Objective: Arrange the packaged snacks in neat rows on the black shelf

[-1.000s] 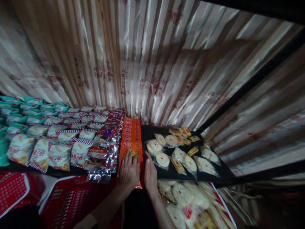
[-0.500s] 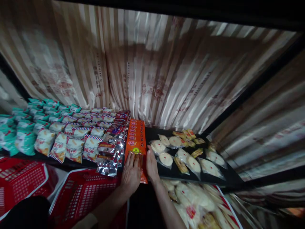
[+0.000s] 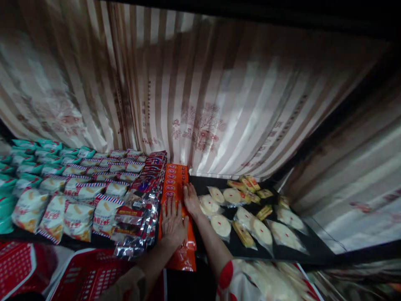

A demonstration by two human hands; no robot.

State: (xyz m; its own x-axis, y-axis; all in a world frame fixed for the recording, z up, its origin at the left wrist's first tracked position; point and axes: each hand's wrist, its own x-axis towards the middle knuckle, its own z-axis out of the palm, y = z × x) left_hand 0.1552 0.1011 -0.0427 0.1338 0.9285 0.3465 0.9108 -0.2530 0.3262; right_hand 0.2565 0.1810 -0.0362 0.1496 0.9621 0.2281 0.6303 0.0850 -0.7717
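Note:
My left hand (image 3: 173,220) lies flat, fingers spread, on top of the row of orange snack packets (image 3: 174,179) that runs back along the black shelf (image 3: 300,246). My right hand (image 3: 190,199) reaches further back along the right edge of the same orange row, fingers stretched against the packets. Both hands press on the packets and grip nothing. Just right of my right hand lie clear-wrapped round white cakes (image 3: 221,225).
Left of the orange row stand silver-and-red foil packets (image 3: 141,200), then red-white-blue striped bags (image 3: 78,196) and teal bags (image 3: 28,161). Small yellow bars (image 3: 247,184) lie at the shelf's back right. Red plastic baskets (image 3: 84,271) sit below; striped foil sheeting (image 3: 200,96) forms the back wall.
My right hand has slid further back along the orange row. My left hand has also moved a little deeper onto the packets. The view has tilted and shifted.

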